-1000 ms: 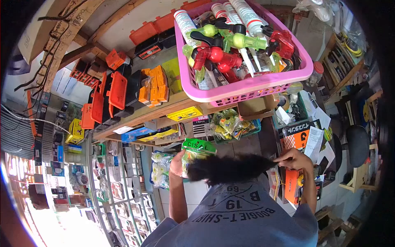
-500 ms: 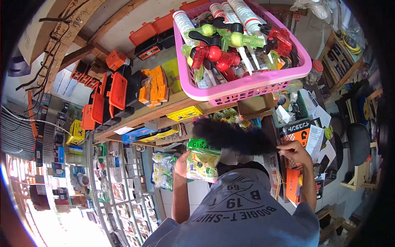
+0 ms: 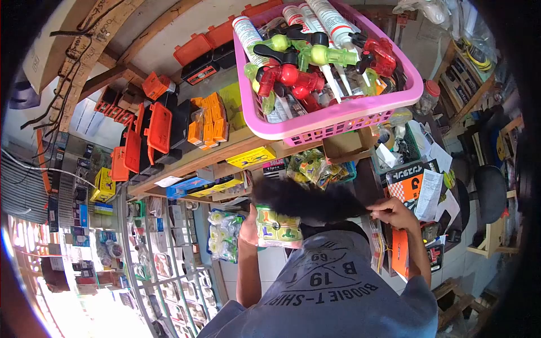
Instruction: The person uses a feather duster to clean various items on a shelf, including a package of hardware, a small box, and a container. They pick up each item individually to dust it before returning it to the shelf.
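My left hand (image 3: 248,226) grips a green and white plastic packet (image 3: 278,228) by its left edge, upright in front of my chest. In my right hand (image 3: 393,213) is the thin end of a fluffy black duster (image 3: 310,201), pinched between the fingers. The duster stretches leftward, and its tip covers the top of the packet. Beyond it lie small plastic bags with green and yellow items (image 3: 315,168).
A pink basket (image 3: 338,121) of red and green taps and white tubes stands on the wooden shelf above. Orange boxes (image 3: 208,120) and open red-lidded cases (image 3: 159,125) are left of it. Wrapped packs (image 3: 224,235) sit beside my left hand.
The duster has moved left and a little down with my right hand, now covering the packet's printed top. My left hand still holds the packet, nearly in place.
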Available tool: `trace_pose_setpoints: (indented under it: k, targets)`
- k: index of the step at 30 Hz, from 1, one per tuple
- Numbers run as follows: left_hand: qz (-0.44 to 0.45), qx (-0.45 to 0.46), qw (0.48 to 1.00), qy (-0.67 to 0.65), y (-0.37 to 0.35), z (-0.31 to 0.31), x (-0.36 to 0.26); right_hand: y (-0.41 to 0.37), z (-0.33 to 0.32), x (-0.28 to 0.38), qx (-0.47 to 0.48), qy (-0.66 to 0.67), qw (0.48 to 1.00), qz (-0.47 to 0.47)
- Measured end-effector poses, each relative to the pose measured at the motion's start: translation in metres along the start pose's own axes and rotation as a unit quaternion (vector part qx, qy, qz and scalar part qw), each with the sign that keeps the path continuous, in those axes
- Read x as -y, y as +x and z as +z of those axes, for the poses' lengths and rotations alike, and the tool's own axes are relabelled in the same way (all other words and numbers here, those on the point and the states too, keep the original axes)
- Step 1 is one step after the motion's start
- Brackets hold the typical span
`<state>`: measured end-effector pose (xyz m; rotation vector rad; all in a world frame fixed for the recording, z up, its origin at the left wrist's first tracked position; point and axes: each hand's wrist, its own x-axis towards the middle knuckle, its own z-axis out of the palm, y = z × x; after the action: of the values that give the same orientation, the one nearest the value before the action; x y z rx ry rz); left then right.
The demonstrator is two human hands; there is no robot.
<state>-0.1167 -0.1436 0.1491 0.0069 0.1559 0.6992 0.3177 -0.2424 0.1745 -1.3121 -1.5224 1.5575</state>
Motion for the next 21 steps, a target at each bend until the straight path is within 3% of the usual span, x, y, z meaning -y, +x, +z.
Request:
trace_pose_setpoints:
  k: [2,3,4,5,6,7,9,11,13,14,15,17,19,21]
  targets:
    - [0.013,-0.02,0.998,0.061,-0.003,0.001,-0.001,-0.001,-0.002,-0.002,-0.028,0.022,0.999,-0.004]
    - [0.111,-0.059,0.942,0.31,-0.007,0.002,0.002,-0.003,-0.005,0.001,0.01,0.017,1.0,-0.006]
    - [0.201,-0.093,0.815,0.535,-0.009,0.006,0.004,-0.005,-0.007,0.003,0.05,0.012,0.999,-0.008]
    - [0.165,-0.117,0.851,0.484,-0.013,0.016,0.006,-0.005,-0.009,0.006,0.05,0.012,0.999,-0.008]
    - [0.122,-0.07,0.954,0.267,-0.008,0.017,0.002,-0.006,-0.011,0.009,0.054,-0.02,0.998,0.0]
    - [0.07,-0.018,0.997,0.033,-0.002,0.016,-0.001,-0.008,-0.012,0.012,0.057,-0.051,0.997,0.008]
    - [0.078,-0.103,0.991,0.018,0.001,0.012,-0.003,-0.01,-0.009,0.02,0.036,-0.02,0.999,0.02]
    - [0.085,-0.06,0.995,-0.008,0.001,0.001,-0.006,-0.011,-0.009,0.018,0.015,0.01,0.999,0.031]
    - [0.107,-0.13,0.984,0.051,-0.001,0.004,-0.008,-0.011,-0.011,0.008,0.05,-0.008,0.998,0.024]
    - [0.111,-0.049,0.992,0.043,0.0,0.01,-0.003,-0.011,-0.009,0.007,0.049,-0.009,0.998,0.023]
    - [0.145,-0.155,0.972,0.103,0.003,0.016,0.003,-0.011,-0.008,0.008,0.026,0.009,0.999,0.047]
    - [0.114,-0.065,0.99,0.056,0.004,0.013,0.002,-0.011,-0.006,0.01,0.004,0.026,0.997,0.07]
    - [0.137,-0.092,0.985,0.041,0.005,0.012,0.002,-0.01,-0.006,0.013,0.044,-0.012,0.997,0.055]
    - [0.16,-0.118,0.98,0.025,0.005,0.005,-0.001,-0.007,-0.004,0.018,0.007,-0.019,1.0,0.019]
